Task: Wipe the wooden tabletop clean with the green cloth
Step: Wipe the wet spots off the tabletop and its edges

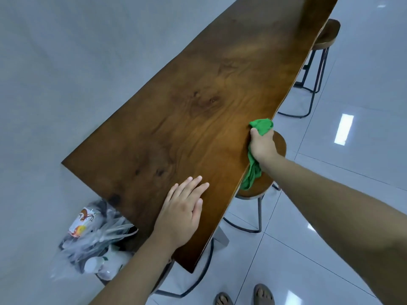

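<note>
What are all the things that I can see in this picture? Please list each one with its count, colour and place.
wooden tabletop: one, dark brown, long, running away beside the wall.
green cloth: one, green, bunched at the tabletop's right edge, with one end hanging below it.
stools: two round brown seats on dark metal legs, along the right edge; more dark legs show under the near end.
plastic bag: one, clear, holding rubbish, below the tabletop's near left corner.
floor: pale glossy tiles, on the right.
wall: grey, on the left.
feet: two, in sandals, at the bottom edge.
left hand: one, flat on the tabletop's near end.
right hand: one, gripping the green cloth.
</note>
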